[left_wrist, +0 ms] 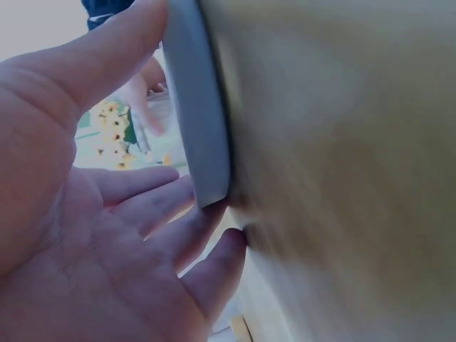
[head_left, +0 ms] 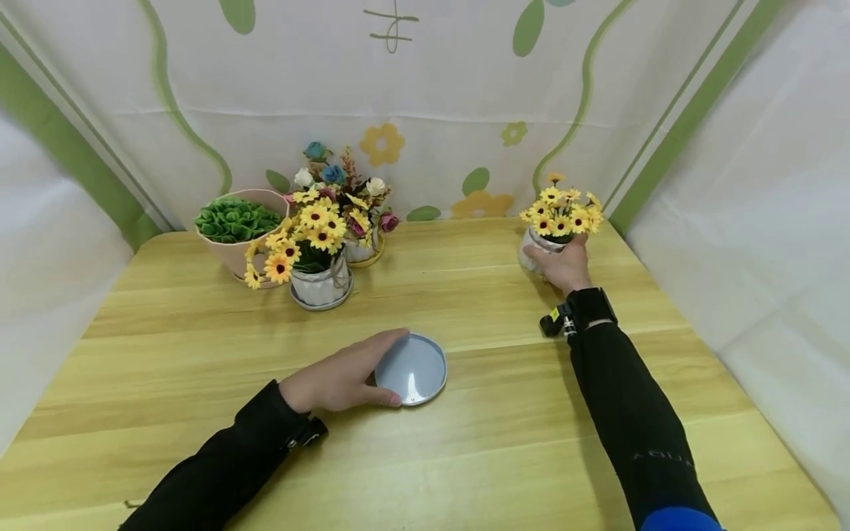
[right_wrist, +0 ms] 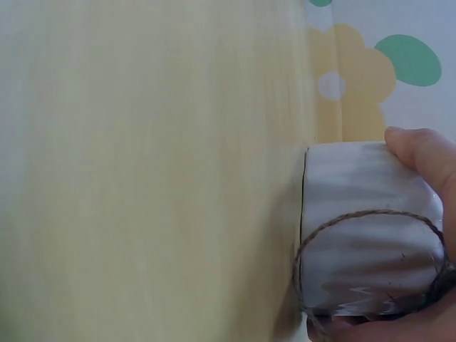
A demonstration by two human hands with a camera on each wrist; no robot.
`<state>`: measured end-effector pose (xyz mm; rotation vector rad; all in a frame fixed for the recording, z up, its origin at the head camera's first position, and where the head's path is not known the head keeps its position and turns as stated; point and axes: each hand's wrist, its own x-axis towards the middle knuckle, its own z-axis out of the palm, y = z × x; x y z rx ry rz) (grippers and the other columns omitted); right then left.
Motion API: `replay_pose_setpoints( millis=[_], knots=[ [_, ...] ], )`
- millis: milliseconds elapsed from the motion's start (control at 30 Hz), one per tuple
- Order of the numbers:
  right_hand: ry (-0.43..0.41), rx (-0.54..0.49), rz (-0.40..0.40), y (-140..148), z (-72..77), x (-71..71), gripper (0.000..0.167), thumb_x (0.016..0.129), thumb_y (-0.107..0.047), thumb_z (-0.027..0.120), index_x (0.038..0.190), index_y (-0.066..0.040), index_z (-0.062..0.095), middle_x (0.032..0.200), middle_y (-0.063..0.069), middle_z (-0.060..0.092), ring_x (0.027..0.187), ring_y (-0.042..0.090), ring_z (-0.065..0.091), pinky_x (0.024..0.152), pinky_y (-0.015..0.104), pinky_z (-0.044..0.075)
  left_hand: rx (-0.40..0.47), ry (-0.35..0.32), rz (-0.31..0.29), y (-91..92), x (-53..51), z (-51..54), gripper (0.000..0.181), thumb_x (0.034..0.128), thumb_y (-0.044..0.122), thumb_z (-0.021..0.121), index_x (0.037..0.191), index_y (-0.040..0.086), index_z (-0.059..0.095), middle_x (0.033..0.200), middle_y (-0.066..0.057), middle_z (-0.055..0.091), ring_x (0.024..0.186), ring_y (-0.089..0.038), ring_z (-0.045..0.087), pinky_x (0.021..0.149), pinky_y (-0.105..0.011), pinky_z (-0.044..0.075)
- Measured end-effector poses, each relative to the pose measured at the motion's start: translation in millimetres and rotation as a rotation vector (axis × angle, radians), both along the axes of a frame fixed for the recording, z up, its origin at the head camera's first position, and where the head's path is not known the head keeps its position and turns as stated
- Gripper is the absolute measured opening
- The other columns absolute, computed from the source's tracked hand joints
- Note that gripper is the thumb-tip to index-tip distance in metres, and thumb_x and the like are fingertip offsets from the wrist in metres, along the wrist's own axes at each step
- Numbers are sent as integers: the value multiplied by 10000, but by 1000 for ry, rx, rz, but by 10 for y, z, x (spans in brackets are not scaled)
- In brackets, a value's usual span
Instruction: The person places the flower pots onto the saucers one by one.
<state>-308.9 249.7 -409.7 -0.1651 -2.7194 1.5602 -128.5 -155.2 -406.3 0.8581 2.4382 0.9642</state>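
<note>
A round grey-blue saucer (head_left: 412, 370) lies at the middle of the table. My left hand (head_left: 341, 375) holds it from its left side, thumb at the near rim and fingers at the far rim. In the left wrist view the saucer's edge (left_wrist: 196, 107) runs between thumb and fingers. At the back right, my right hand (head_left: 566, 267) grips a white flowerpot (head_left: 531, 249) holding yellow daisy-like flowers (head_left: 561, 214). The right wrist view shows the white pot (right_wrist: 367, 228) with twine round it, standing upright against the tabletop; part of the right hand is cut off there.
At the back left stand a pink pot (head_left: 249, 254) with a green succulent, a white pot (head_left: 321, 286) of yellow flowers on a grey saucer, and another pot (head_left: 361, 252) of mixed flowers. A white patterned curtain (head_left: 451, 81) hangs behind the wooden table (head_left: 465, 457).
</note>
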Motion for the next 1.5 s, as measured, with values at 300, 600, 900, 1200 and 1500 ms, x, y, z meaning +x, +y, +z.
replay_pose_setpoints(
  millis=[300, 600, 900, 1200, 1500],
  knots=[
    [39, -121, 102, -47, -3, 253, 1163, 969, -164, 783, 1685, -233, -131, 1785, 149, 92, 1652, 350, 133, 1366, 535, 138, 25, -29, -23, -83, 157, -71, 990, 948, 387, 803, 1667, 23, 228, 1684, -194, 360, 1555, -399, 367, 1257, -634, 349],
    [91, -124, 264, -154, 134, 375, 1067, 934, -96, 811, 1703, -250, 88, 1752, 97, 230, 1634, 301, 209, 1362, 507, 158, 30, 22, -24, -103, 132, -40, 993, 933, 362, 824, 1663, 17, 245, 1674, -203, 378, 1544, -413, 386, 1252, -628, 364],
    [122, -89, 376, -278, 21, 306, 968, 906, -172, 859, 1662, -290, 266, 1671, 21, 392, 1574, 246, 339, 1351, 504, 189, 35, 21, -1, -114, 127, -16, 995, 935, 359, 823, 1671, 36, 236, 1684, -192, 365, 1546, -404, 382, 1253, -631, 360],
    [69, -46, 473, -477, 35, 425, 1023, 887, -193, 878, 1679, -267, 236, 1686, 56, 367, 1581, 293, 328, 1347, 546, 191, 41, 11, 10, -120, 125, 2, 992, 934, 353, 824, 1667, 28, 240, 1679, -207, 367, 1543, -414, 381, 1251, -637, 359],
    [-14, 45, 574, -652, 44, 614, 1091, 849, -358, 909, 1688, -261, 218, 1683, 85, 383, 1565, 325, 365, 1334, 576, 215, 37, 14, 2, -118, 105, -6, 995, 935, 350, 825, 1667, 23, 236, 1693, -208, 348, 1562, -408, 356, 1265, -627, 342]
  ],
)
